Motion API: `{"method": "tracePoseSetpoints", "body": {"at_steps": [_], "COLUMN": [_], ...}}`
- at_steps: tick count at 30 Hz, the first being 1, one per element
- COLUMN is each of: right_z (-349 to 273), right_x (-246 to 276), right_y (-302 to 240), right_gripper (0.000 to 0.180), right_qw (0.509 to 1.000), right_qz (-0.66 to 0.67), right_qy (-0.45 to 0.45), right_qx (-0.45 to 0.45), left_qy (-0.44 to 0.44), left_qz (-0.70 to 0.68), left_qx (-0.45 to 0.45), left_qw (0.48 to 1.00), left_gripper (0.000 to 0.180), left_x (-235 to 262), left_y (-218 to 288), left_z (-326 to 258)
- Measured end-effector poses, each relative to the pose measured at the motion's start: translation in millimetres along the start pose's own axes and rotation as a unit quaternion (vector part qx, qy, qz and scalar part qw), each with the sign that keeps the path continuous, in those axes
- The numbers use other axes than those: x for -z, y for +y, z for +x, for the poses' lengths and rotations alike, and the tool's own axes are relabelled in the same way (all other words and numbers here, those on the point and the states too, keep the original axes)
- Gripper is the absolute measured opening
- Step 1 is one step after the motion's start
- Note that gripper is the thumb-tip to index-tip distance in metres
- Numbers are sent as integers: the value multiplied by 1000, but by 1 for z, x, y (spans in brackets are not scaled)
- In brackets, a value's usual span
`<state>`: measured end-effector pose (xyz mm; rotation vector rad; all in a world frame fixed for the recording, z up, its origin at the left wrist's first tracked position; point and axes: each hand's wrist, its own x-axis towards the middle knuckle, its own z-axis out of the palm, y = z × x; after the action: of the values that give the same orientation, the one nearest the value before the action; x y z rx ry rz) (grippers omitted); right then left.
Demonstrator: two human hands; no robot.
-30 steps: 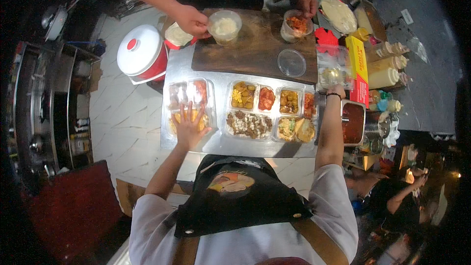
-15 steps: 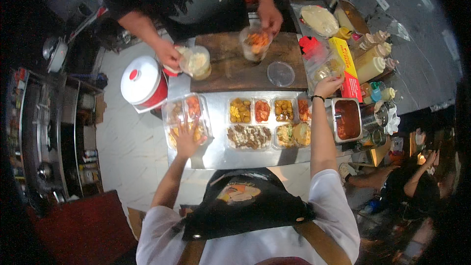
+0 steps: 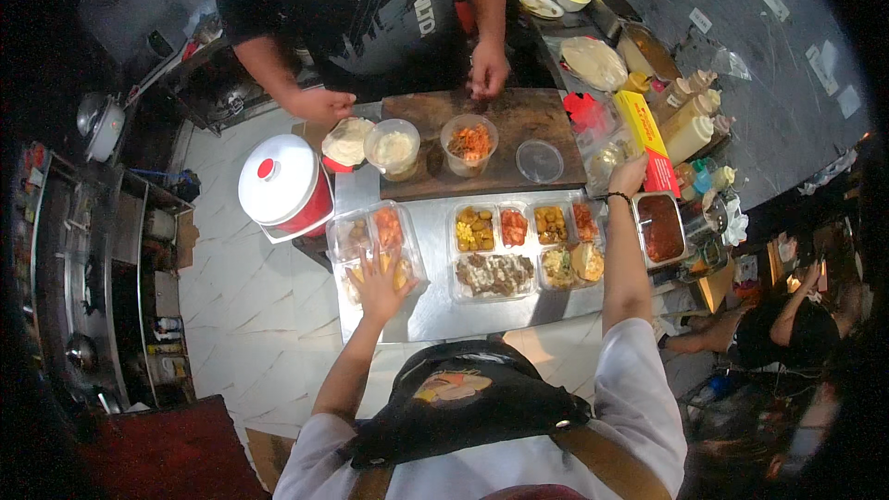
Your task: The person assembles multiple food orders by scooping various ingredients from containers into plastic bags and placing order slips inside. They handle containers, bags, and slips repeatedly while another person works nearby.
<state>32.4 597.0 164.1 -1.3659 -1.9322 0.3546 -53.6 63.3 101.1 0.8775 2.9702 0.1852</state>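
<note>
Kitchen, food-service: steel table [image 3: 435, 313], board [image 3: 521, 120], sauce bottles [image 3: 690, 137], meal trays [image 3: 494, 275]; at my left, dim shelves [image 3: 157, 194], perhaps cookware [image 3: 81, 349].

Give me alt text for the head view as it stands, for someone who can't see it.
A person's spread left hand is over a food tray, while the right hand is at clear plastic ware beside a yellow-and-red box. Two more food trays sit between; across a wooden board, a co-worker stands near two tubs.
</note>
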Motion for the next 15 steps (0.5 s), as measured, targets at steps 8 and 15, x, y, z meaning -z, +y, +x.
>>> {"method": "tracePoseSetpoints", "body": {"at_steps": [8,15], "right_z": [-34,-22], "right_x": [-2,23], "right_y": [-17,-30], "right_gripper": [42,24], "right_qw": [979,987], "right_qz": [-188,-102], "right_qy": [46,-24], "right_qx": [63,118], "left_qy": [7,13], "left_qz": [-12,-20], "left_qx": [1,-3], "left_qw": [1000,1000], "left_gripper": [76,77], "left_x": [2,3], "left_y": [1,2], "left_z": [0,0]}}
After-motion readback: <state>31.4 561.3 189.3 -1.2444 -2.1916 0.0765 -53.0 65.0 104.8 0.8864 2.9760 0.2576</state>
